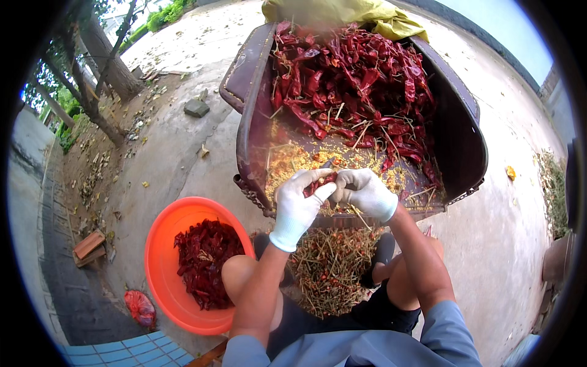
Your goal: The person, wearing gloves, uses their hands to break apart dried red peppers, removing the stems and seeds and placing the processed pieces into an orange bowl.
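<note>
My left hand, in a white knit glove, pinches a dried red chili pepper over the near edge of a dark metal cart bed. Close against it, my right hand, gloved alike, has its fingertips at the pepper's other end. Beyond both hands a heap of dried red chili peppers with stems fills the back of the bed. Yellow seeds lie scattered on the bed floor around my hands. An orange plastic basin at the lower left holds dark red chili pieces.
Between my feet lies a pile of stems and chili bits. A yellow sack drapes over the bed's far end. Chains hang at its near corners. To the left are a stone, bricks, a red plastic bag and trees.
</note>
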The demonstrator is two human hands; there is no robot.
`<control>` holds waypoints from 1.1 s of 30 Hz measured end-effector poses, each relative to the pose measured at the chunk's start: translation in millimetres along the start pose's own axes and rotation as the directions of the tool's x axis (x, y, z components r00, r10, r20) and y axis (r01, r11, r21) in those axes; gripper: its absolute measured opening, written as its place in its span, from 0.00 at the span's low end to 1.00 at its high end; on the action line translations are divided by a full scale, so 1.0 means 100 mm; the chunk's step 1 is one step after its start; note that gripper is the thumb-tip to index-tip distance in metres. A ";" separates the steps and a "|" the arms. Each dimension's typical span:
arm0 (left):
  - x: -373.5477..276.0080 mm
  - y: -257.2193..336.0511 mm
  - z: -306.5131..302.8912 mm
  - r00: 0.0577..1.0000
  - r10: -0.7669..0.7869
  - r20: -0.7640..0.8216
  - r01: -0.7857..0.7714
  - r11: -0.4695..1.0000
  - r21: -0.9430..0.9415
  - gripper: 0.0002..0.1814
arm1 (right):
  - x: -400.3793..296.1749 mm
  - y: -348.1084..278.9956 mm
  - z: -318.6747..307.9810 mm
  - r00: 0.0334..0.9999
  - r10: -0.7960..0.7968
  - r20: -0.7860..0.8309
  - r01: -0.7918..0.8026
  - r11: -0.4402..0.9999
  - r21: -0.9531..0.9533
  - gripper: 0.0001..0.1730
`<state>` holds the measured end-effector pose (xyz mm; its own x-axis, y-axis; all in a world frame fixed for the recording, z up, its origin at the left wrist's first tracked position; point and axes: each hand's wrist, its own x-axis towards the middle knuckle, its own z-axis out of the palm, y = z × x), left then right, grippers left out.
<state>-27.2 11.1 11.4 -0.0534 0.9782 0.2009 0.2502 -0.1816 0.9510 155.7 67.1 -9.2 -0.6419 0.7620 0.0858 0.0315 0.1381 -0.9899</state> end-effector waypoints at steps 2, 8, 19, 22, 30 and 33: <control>0.01 -0.06 0.03 0.997 -0.004 -0.072 0.003 1.000 -0.020 0.13 | 0.02 -0.01 0.03 1.000 0.017 0.021 -0.018 0.999 0.043 0.03; -0.02 -0.07 -0.07 0.976 -0.201 -0.082 0.162 0.926 -0.340 0.13 | 0.11 -0.12 0.07 0.991 0.130 0.037 -0.135 0.971 0.196 0.05; -0.04 -0.13 -0.09 0.894 0.417 -0.165 -0.297 0.826 0.480 0.07 | 0.22 0.07 0.06 0.892 -0.192 -0.410 -0.125 0.767 -0.629 0.05; -0.02 -0.10 -0.23 0.963 0.163 -0.217 -0.124 0.975 0.182 0.06 | 0.18 0.03 -0.19 0.911 0.169 -0.377 -0.181 0.983 0.004 0.03; 0.02 -0.13 -0.02 0.998 0.043 -0.054 -0.044 0.999 -0.014 0.17 | 0.01 -0.05 0.14 0.988 0.151 -0.040 -0.142 0.974 0.178 0.05; 0.02 -0.09 -0.04 0.990 -0.111 -0.087 0.093 0.979 -0.184 0.12 | 0.01 -0.09 0.02 0.989 0.123 0.080 -0.137 0.968 0.208 0.04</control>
<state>-33.8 13.8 4.1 -0.1651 0.9797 0.1139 0.0621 -0.1049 0.9925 153.5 65.2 0.0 -0.6927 0.7197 -0.0459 -0.0407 -0.1026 -0.9939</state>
